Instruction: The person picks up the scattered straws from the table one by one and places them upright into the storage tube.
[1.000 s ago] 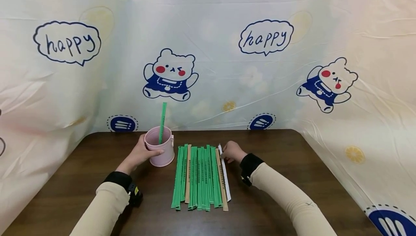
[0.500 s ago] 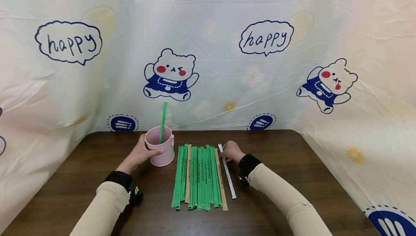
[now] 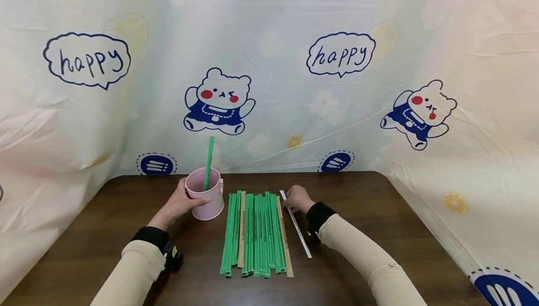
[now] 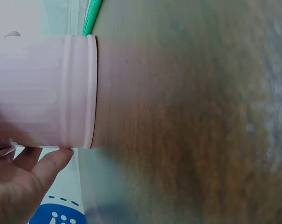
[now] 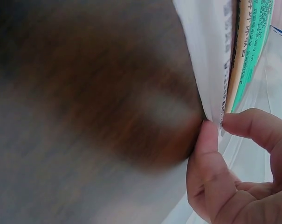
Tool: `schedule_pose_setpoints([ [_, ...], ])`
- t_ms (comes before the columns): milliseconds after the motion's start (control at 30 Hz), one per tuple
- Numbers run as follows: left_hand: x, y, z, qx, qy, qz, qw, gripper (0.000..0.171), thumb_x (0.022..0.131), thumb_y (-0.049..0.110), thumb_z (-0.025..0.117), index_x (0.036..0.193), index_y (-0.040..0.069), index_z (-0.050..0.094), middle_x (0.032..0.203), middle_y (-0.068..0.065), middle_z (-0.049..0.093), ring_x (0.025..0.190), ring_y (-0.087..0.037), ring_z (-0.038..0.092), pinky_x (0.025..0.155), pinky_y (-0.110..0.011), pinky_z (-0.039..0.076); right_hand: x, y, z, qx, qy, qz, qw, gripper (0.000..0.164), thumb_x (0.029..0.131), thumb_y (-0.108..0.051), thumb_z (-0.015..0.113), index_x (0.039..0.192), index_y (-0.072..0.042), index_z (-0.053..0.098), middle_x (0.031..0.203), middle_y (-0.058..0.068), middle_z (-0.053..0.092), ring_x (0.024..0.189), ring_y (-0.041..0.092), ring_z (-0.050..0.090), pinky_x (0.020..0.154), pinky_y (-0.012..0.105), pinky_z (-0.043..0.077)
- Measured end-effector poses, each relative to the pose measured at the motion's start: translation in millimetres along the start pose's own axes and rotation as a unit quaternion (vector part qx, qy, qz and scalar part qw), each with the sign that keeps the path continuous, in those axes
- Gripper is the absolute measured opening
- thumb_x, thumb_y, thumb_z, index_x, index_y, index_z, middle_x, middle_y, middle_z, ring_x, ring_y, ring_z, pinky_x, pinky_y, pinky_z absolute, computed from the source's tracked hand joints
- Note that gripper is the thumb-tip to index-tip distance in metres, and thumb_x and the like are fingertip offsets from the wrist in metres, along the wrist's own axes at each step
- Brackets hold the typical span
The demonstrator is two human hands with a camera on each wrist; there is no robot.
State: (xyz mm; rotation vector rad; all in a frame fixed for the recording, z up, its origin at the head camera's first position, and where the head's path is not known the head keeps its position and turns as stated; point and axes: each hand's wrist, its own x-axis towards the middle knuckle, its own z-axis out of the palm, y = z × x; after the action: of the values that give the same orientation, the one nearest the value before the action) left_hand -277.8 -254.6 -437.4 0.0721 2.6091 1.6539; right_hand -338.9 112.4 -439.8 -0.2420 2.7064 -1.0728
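Note:
My left hand [image 3: 181, 203] grips a small pink bucket [image 3: 209, 205] standing on the table, thumb across its near side. One green paper-wrapped straw [image 3: 209, 161] leans upright inside it. Towards the far end of a white paper-wrapped straw [image 3: 300, 233], my right hand [image 3: 297, 198] pinches it between thumb and finger; the right wrist view shows the fingertips [image 5: 208, 133] on the white wrapper. The white straw lies slanted, apart from a row of green wrapped straws [image 3: 257, 236]. Two brown wrapped straws sit in that row, one [image 3: 284, 240] at its right edge.
The dark wooden table [image 3: 358, 268] has a cloth [image 3: 278, 62] printed with bears hanging behind and at both sides. The straw row lies between the bucket and my right hand.
My right hand has drawn the white straw away from the row, its near end swinging right. My left hand keeps its hold on the bucket. The head view has tilted slightly.

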Motion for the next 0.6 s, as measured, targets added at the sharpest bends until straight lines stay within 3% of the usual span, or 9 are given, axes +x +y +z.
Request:
schedule_pose_setpoints([
  [267,-6.3,-5.9,1.8,0.000,0.000,-0.009,1.0000,0.100,0.090,0.029,0.078,0.155,0.000,0.008,0.156,-0.030,0.026,0.144,-0.047,0.032,0.120,-0.069,0.030,-2,3,0,0.003,-0.022,-0.013,1.000,0.057,0.089,0.003,0.065,0.057,-0.020,0.024,0.055,-0.008,0.015,0.043,0.008,0.023,0.049,0.023,0.046],
  [433,-4.3,-2.8,2.5,-0.003,-0.004,-0.001,1.0000,0.101,0.090,0.029,0.078,0.155,0.000,0.007,0.156,-0.030,0.025,0.143,-0.047,0.032,0.119,-0.069,0.031,-3,-1,-12,0.007,-0.012,-0.015,1.000,0.052,0.088,0.005,0.064,0.058,-0.018,0.028,0.053,-0.006,0.023,0.046,0.009,0.029,0.050,0.026,0.049],
  [500,-3.9,-0.1,1.8,-0.006,-0.007,0.005,0.9999,0.101,0.089,0.030,0.079,0.155,0.000,0.007,0.156,-0.030,0.025,0.143,-0.047,0.032,0.119,-0.069,0.032,-3,-4,-18,0.009,0.004,-0.007,1.000,0.043,0.086,0.005,0.065,0.062,-0.014,0.035,0.054,-0.004,0.031,0.048,0.009,0.035,0.051,0.028,0.053],
  [600,-5.3,2.3,-1.6,-0.003,-0.003,0.008,1.0000,0.100,0.090,0.028,0.078,0.155,0.000,0.007,0.156,-0.030,0.025,0.143,-0.047,0.032,0.119,-0.069,0.032,0,-11,-24,0.012,0.020,0.002,1.000,0.015,0.087,0.003,0.067,0.079,-0.002,0.056,0.067,0.000,0.047,0.054,0.011,0.047,0.059,0.033,0.060],
])
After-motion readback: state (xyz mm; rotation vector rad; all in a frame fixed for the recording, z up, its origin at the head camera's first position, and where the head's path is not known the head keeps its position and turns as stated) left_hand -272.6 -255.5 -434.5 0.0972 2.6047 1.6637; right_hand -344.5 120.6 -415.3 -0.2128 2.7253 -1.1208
